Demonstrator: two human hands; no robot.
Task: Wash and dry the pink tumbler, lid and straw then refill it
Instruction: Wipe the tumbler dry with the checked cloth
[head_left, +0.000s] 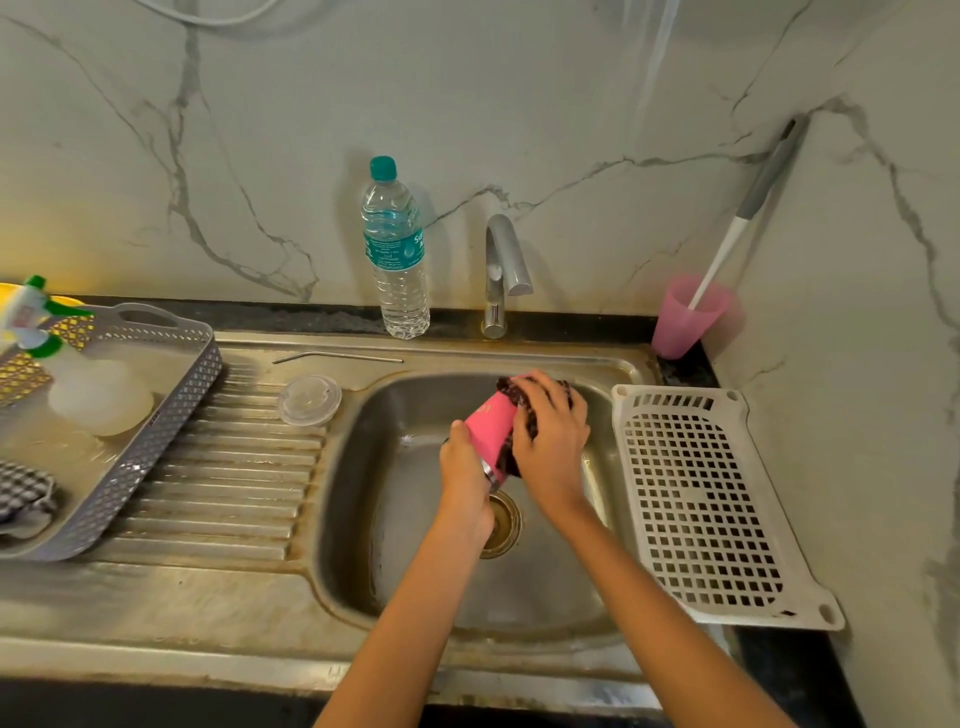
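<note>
Over the steel sink basin, my left hand grips the pink tumbler near its metal rim, tilted with the rim pointing down toward me. My right hand presses a dark scrubbing cloth against the tumbler's side and base. The clear lid lies flat on the drainboard left of the basin. The metal straw lies along the back ledge of the sink. A full water bottle with a teal cap stands behind the sink by the wall.
The tap rises behind the basin, with no water seen running. A grey perforated tray on the left holds a spray bottle, a checked cloth and containers. A white plastic rack lies right of the basin. A pink cup holds a brush.
</note>
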